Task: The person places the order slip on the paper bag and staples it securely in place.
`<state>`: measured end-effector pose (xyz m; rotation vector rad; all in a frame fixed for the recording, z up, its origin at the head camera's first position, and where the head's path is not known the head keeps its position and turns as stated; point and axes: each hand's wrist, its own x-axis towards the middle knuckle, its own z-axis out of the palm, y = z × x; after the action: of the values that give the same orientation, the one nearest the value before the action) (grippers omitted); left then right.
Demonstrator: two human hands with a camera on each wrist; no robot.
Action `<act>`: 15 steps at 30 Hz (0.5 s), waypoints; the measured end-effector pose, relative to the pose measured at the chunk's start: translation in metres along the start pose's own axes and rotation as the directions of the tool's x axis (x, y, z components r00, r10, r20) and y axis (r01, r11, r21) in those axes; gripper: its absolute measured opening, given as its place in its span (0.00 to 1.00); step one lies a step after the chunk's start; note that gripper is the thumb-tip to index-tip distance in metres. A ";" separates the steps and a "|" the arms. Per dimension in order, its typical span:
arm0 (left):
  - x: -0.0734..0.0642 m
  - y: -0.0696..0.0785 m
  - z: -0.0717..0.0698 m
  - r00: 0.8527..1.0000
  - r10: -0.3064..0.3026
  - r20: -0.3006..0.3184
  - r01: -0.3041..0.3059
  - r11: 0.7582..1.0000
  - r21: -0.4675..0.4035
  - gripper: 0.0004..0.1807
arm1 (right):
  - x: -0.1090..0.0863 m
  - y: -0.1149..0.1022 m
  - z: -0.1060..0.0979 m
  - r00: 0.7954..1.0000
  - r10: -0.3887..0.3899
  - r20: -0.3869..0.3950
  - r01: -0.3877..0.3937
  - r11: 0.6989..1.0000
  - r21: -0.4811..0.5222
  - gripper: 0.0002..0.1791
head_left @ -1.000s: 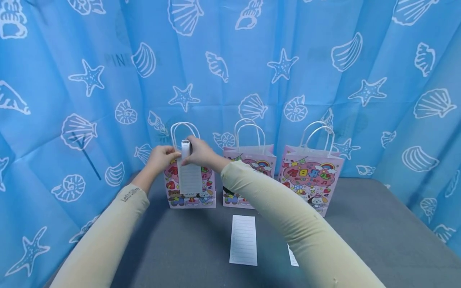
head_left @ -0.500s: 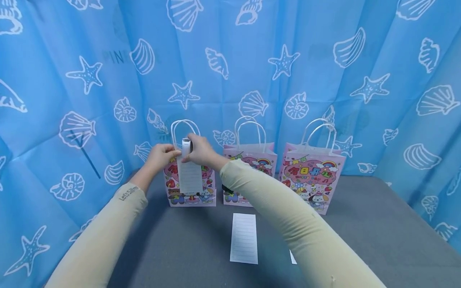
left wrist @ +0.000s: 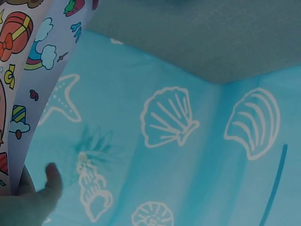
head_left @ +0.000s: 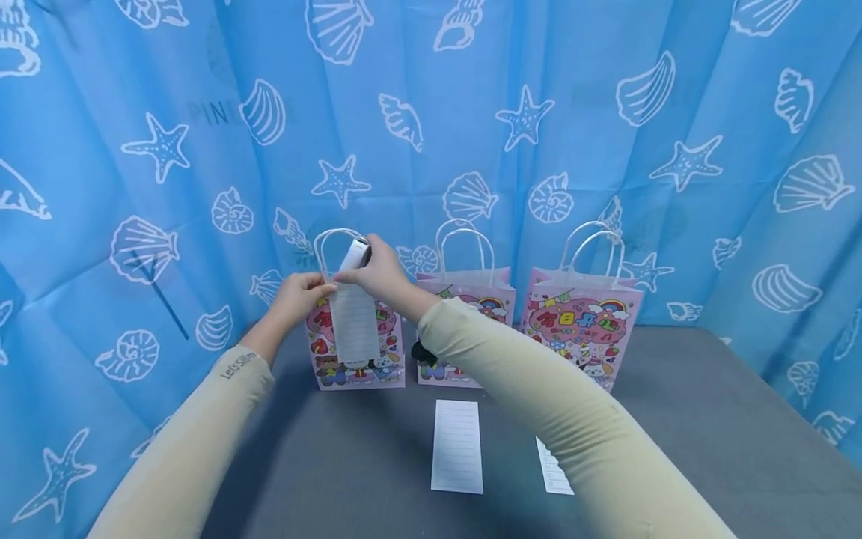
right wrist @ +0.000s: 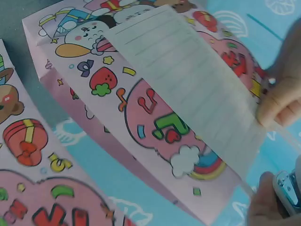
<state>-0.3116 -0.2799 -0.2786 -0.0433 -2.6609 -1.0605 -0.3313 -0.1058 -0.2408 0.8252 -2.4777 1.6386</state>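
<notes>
My left hand (head_left: pixel 296 298) pinches the top of a lined paper slip (head_left: pixel 355 329) against the upper edge of the leftmost pink cartoon gift bag (head_left: pixel 322 340). The slip hangs down the bag's front, below white cord handles (head_left: pixel 331 233). In my right hand (head_left: pixel 389 278) is a white stapler (head_left: pixel 354 256), tilted, at the bag's top. The right wrist view has the stapler's metal nose (right wrist: pixel 285 184) just off the slip's top end, apart from the paper. Only part of the left hand (left wrist: pixel 35 205) shows beside the bag (left wrist: pixel 33 94) in the left wrist view.
Two matching gift bags, the middle one (head_left: pixel 500 308) and the right one (head_left: pixel 584 318), stand alongside. Two more slips lie on the grey table (head_left: pixel 364 464): one lined slip (head_left: pixel 457 447) and another (head_left: pixel 554 473) partly under my right sleeve. A blue shell-print curtain (head_left: pixel 417 150) hangs behind.
The stapler, upright over the slip's top before, now leans rightward and has lifted a little. My right hand has turned with it. The left hand keeps its pinch in the same place.
</notes>
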 end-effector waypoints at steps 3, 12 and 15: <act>0.001 0.002 0.000 1.000 0.009 0.017 -0.009 1.000 -0.006 0.15 | -0.007 -0.003 -0.010 0.998 0.067 -0.016 -0.066 0.996 0.059 0.30; 0.004 0.002 -0.006 0.994 0.053 0.090 -0.051 0.998 -0.025 0.18 | -0.029 -0.009 -0.039 0.982 0.185 0.027 -0.186 0.956 0.227 0.37; 0.005 0.003 -0.006 0.991 0.057 0.121 -0.051 0.998 -0.047 0.20 | -0.035 -0.009 -0.049 0.980 0.200 0.017 -0.197 0.946 0.258 0.38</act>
<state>-0.3146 -0.2828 -0.2710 -0.1942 -2.7271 -1.1330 -0.3083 -0.0521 -0.2234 0.6001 -2.4431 2.0619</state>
